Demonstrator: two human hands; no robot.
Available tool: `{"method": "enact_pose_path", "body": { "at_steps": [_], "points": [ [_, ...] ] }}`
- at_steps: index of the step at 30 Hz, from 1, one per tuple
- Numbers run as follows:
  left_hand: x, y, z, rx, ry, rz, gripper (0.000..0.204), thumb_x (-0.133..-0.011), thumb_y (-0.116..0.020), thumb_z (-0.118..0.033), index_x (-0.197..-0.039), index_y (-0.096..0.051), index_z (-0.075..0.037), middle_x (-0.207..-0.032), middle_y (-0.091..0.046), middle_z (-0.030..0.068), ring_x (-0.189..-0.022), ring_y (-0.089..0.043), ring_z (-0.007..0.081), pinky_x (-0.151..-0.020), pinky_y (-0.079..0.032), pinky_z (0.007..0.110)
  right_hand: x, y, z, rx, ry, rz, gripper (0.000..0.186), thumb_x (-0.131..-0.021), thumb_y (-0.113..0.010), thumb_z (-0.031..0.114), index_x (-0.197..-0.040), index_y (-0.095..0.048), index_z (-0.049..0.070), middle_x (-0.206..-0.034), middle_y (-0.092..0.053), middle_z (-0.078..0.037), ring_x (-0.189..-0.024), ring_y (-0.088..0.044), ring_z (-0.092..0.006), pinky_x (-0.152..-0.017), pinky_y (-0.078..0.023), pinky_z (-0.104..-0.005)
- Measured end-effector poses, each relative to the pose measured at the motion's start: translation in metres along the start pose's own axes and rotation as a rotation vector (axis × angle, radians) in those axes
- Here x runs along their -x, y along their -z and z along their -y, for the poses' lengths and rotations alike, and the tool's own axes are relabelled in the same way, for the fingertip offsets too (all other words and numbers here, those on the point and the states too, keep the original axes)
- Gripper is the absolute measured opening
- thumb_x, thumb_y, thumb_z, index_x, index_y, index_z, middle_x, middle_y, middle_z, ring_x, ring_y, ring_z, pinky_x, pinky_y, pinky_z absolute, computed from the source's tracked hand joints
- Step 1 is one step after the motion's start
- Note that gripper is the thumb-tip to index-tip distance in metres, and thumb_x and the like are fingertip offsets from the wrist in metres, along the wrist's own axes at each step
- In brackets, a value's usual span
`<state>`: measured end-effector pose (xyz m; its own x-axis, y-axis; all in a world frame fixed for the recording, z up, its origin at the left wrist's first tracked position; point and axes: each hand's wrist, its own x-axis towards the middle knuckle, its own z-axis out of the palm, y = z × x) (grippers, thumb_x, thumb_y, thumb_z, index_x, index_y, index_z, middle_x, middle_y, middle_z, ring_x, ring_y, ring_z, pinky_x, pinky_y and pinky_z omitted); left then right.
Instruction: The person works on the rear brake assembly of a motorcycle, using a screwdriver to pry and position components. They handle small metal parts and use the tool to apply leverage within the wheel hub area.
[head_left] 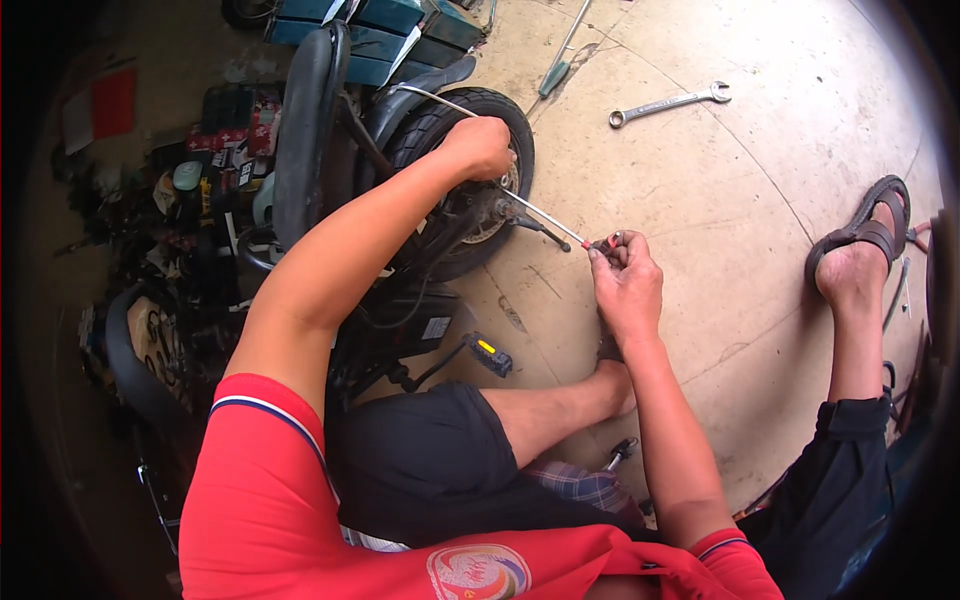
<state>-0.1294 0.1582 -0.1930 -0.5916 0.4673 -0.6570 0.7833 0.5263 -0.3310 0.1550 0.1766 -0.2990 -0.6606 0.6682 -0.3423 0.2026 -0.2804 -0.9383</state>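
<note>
Over the small motorbike's rear wheel point(515, 125), my left hand point(482, 148) is closed in a fist around a thin metal rod point(435, 98). One end of this rod slants up past the tyre toward the seat. To the right of the wheel, my right hand point(628, 280) pinches the red handle end of a screwdriver point(545, 216). Its slim silver shaft runs up and left to the hub area, below my left fist. The shaft's tip is hard to make out there. A short black lever point(542, 234) sticks out from the hub just under the shaft.
A combination wrench point(670, 104) and a green-handled screwdriver point(553, 78) lie on the tiled floor. Clutter point(225, 150) crowds the left, beside the black seat point(312, 130). A pedal with a yellow reflector point(488, 350) juts out near my knee. My sandalled foot point(860, 240) rests at right.
</note>
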Motion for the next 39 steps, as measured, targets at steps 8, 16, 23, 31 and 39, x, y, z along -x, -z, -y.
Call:
{"method": "enact_pose_path", "body": {
  "at_steps": [8,16,23,31,39],
  "points": [
    [0.0,-0.001,0.001,0.004,0.01,0.005,0.035,-0.09,-0.071,-0.031,-0.101,-0.078,0.002,-0.11,-0.073,0.026,-0.108,-0.07,0.0408,-0.094,-0.056,0.046,-0.001,-0.001,0.001,0.006,-0.031,0.017,0.028,-0.089,-0.076,0.007,-0.11,-0.062,-0.005,-0.095,-0.077,-0.02,-0.087,-0.078,-0.0263,-0.077,-0.061,-0.0354],
    [0.002,-0.001,0.002,0.006,0.015,0.002,0.035,-0.089,-0.071,-0.03,-0.1,-0.078,0.002,-0.109,-0.073,0.027,-0.107,-0.071,0.0407,-0.093,-0.056,0.046,0.001,-0.001,0.003,0.019,-0.011,0.027,0.028,-0.089,-0.076,0.007,-0.11,-0.062,-0.004,-0.094,-0.077,-0.019,-0.087,-0.078,-0.0266,-0.077,-0.061,-0.0356],
    [0.002,-0.002,0.002,-0.004,0.024,-0.001,0.034,-0.089,-0.07,-0.028,-0.101,-0.077,0.003,-0.11,-0.073,0.0272,-0.108,-0.071,0.0405,-0.094,-0.056,0.046,0.001,-0.001,0.006,0.096,0.126,0.01,0.024,-0.088,-0.075,0.004,-0.107,-0.061,-0.001,-0.092,-0.075,-0.018,-0.081,-0.076,-0.032,-0.072,-0.059,-0.0392],
    [0.004,0.002,-0.001,-0.001,0.02,0.023,0.035,-0.089,-0.071,-0.03,-0.102,-0.078,0.003,-0.11,-0.073,0.0265,-0.108,-0.071,0.0405,-0.094,-0.056,0.046,-0.004,0.004,0.014,0.125,0.456,-0.009,0.023,-0.089,-0.073,-0.001,-0.108,-0.06,0.002,-0.09,-0.075,-0.016,-0.073,-0.074,-0.0281,-0.066,-0.059,-0.0353],
    [0.009,0.004,0.002,-0.014,0.019,0.044,0.038,-0.089,-0.071,-0.031,-0.103,-0.077,0.003,-0.11,-0.074,0.0258,-0.106,-0.071,0.0401,-0.091,-0.057,0.046,-0.018,0.007,0.051,-0.449,-0.188,0.119,0.062,-0.098,-0.069,0.008,-0.151,-0.042,-0.009,-0.089,-0.075,-0.012,-0.073,-0.07,-0.0129,-0.063,-0.059,-0.0256]
  ]
}}
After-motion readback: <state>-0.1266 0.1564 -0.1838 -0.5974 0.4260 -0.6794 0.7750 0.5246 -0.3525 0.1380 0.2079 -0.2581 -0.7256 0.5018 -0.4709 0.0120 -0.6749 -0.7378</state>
